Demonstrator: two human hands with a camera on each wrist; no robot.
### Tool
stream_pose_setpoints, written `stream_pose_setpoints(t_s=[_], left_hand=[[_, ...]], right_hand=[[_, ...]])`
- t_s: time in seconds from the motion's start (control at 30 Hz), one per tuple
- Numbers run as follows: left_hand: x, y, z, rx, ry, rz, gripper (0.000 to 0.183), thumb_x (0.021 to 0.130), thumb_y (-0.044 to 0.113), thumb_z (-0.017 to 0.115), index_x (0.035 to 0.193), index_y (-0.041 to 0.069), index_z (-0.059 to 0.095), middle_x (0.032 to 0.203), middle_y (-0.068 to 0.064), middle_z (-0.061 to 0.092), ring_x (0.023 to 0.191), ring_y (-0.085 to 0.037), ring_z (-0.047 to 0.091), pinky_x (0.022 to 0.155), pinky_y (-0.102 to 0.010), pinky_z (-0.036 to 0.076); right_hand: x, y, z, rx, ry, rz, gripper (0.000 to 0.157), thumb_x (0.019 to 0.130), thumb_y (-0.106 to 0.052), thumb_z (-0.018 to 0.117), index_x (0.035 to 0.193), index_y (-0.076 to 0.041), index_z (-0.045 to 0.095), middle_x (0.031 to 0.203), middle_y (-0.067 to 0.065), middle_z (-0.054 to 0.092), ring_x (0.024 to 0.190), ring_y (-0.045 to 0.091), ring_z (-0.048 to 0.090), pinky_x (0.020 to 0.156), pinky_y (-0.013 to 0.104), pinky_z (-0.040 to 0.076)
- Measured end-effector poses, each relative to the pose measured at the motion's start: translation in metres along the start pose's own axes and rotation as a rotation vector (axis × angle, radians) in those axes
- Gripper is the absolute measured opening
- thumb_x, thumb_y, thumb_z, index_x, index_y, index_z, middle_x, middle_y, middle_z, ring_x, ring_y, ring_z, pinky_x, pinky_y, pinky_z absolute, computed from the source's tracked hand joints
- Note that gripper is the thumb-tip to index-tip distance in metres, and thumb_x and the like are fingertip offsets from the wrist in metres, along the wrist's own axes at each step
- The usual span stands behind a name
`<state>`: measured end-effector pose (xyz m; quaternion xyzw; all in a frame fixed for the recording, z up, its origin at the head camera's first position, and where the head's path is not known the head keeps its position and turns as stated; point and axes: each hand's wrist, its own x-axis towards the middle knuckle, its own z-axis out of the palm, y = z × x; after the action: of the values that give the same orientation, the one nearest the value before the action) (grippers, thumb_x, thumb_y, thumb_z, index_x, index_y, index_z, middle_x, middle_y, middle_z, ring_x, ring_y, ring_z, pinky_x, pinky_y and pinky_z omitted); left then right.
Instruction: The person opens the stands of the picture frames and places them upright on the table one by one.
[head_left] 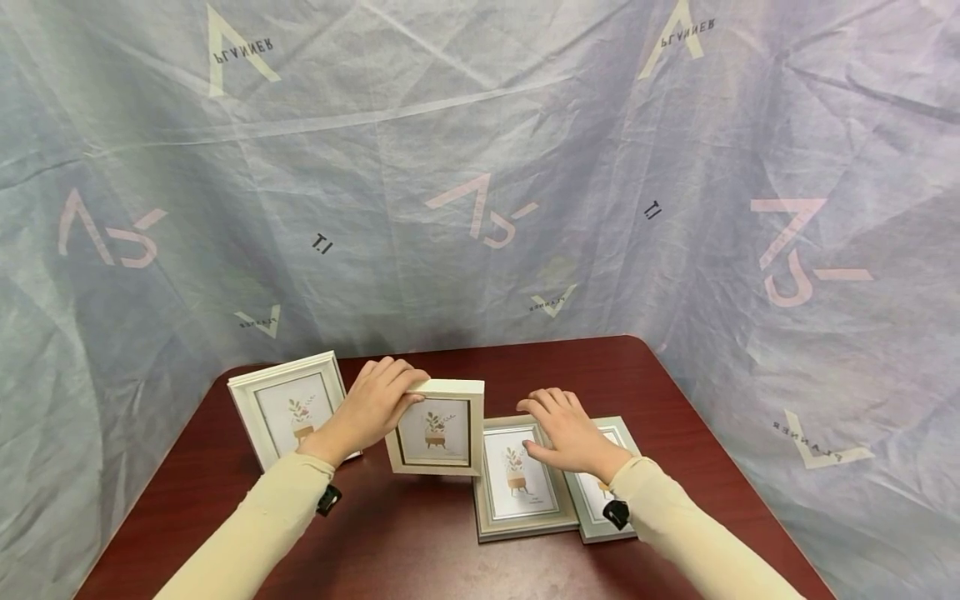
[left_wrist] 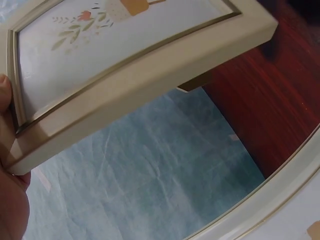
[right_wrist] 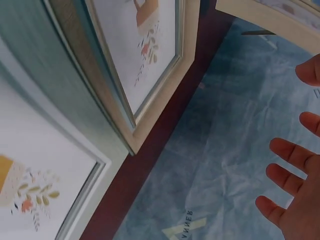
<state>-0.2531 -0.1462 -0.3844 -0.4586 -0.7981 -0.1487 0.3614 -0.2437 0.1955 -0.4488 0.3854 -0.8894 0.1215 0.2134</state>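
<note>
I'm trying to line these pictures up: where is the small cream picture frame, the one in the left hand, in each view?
Head: the small cream picture frame is below the middle, slightly left of centre, in the left hand.
Left wrist: the small cream picture frame fills much of the upper left, cut off by the picture's edge.
Right wrist: only part of it shows, in the top right corner.
Shared landmark: the dark red tabletop.

Grey backdrop cloth [head_left: 390, 179] reads "PLANNER" [head_left: 243, 51] and, seemingly, "T.I" [head_left: 322, 243].
</note>
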Motion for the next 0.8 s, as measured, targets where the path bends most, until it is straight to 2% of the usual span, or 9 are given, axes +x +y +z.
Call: stream_pose_setpoints(t_s=[0.13, 0.43, 0.8], left_hand=[[0.000, 0.000, 0.001, 0.000, -0.012, -0.030, 0.046, 0.106, 0.041, 0.036, 0.111, 0.005, 0.065, 0.099, -0.004, 0.061, 0.085, -0.023, 0.052, 0.073, -0.040, 0.040], [0.003, -0.001, 0.004, -0.011, 0.006, -0.040, 0.044, 0.105, 0.039, 0.040, 0.110, 0.004, 0.065, 0.099, -0.004, 0.062, 0.084, -0.023, 0.052, 0.072, -0.040, 0.039], [0.010, -0.001, 0.005, -0.031, 0.022, -0.065, 0.045, 0.104, 0.041, 0.040, 0.110, 0.004, 0.065, 0.100, -0.004, 0.062, 0.083, -0.023, 0.051, 0.072, -0.040, 0.038]], right_hand=[[0.002, -0.004, 0.004, 0.011, 0.010, 0.000, 0.046, 0.083, -0.033, 0.070, 0.121, -0.011, 0.058, 0.117, 0.008, 0.055, 0.110, 0.028, 0.049, 0.090, 0.051, 0.038], [0.009, -0.015, 0.017, 0.030, 0.002, 0.011, 0.049, 0.086, -0.038, 0.067, 0.125, -0.010, 0.057, 0.121, 0.008, 0.054, 0.112, 0.027, 0.048, 0.093, 0.049, 0.038], [0.025, -0.030, 0.020, 0.040, 0.063, 0.041, 0.049, 0.090, -0.040, 0.066, 0.127, -0.008, 0.057, 0.124, 0.011, 0.054, 0.114, 0.030, 0.049, 0.094, 0.052, 0.038]])
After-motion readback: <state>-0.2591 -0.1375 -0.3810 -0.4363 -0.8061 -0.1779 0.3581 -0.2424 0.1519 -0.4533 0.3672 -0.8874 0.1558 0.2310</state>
